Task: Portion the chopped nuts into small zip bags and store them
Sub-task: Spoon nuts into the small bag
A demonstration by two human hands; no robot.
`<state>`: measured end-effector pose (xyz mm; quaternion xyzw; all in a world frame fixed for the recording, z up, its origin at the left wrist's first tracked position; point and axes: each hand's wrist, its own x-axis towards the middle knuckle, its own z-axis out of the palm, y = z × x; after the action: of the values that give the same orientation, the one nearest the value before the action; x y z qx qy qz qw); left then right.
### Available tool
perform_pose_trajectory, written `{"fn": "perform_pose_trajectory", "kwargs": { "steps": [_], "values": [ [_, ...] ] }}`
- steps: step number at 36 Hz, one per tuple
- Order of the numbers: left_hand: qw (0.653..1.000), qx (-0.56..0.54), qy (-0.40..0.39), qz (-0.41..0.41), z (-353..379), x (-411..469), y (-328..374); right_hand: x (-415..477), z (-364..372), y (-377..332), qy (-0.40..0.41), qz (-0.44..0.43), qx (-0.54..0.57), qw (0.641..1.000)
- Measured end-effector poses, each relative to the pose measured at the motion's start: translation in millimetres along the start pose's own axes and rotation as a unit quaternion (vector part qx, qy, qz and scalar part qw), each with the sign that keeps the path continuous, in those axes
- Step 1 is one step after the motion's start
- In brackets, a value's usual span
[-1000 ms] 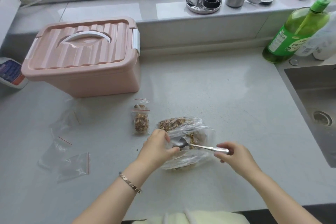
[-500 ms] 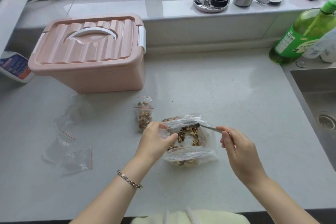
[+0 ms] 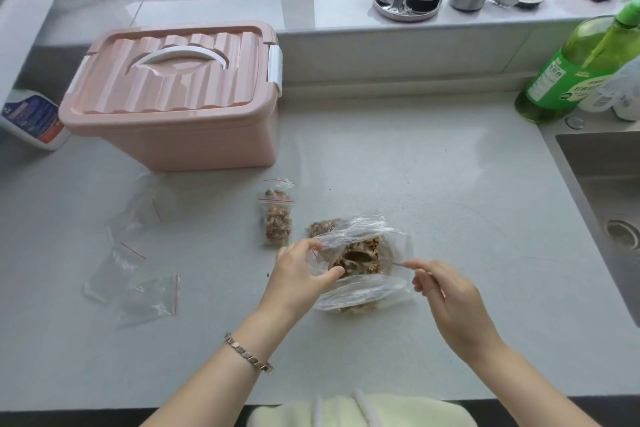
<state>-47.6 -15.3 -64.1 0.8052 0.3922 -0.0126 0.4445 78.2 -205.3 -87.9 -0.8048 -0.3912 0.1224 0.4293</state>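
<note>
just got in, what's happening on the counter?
A person is portioning chopped nuts. The left hand grips the mouth of the big nut bag, and the right hand holds a spoon dipped into the nuts. Some filled small bags lie beside it, with empty zip bags further left. The pink box is closed.

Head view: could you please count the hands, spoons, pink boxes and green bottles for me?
Hands: 2 (left hand pinching the clear bag, right hand holding the spoon)
Spoons: 1
Pink boxes: 1
Green bottles: 1
Total: 5
</note>
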Motion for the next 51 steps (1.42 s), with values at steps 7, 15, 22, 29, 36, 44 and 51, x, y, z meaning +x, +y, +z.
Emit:
{"fn": "perform_pose_trajectory", "kwargs": {
  "steps": [7, 15, 22, 29, 36, 44, 51],
  "values": [
    [1.0, -0.001, -0.026, -0.011, -2, -7, -7, 1, -2, -4, 0.068, 0.125, 0.007, 0.99],
    [0.999, 0.019, -0.035, 0.022, -2, -15, -16, 2, 17, -6, 0.027, 0.266, 0.135, 0.954],
    [0.999, 0.027, -0.039, 0.019, -6, -19, -18, 4, 28, -1, 0.018, 0.391, 0.262, 0.882],
    [0.999, 0.02, 0.025, 0.039, -8, -24, -13, 4, 7, 0, 0.048, 0.44, 0.311, 0.841],
    [0.983, -0.011, 0.113, 0.146, -13, -40, 2, 5, -20, 5, 0.079, 0.409, 0.277, 0.866],
    [0.992, -0.017, -0.022, 0.119, 18, -43, -3, 14, -39, 3, 0.116, 0.387, 0.262, 0.877],
    [0.997, -0.026, -0.002, 0.071, 22, -23, -4, 24, -51, -11, 0.121, 0.374, 0.272, 0.878]
  ]
}}
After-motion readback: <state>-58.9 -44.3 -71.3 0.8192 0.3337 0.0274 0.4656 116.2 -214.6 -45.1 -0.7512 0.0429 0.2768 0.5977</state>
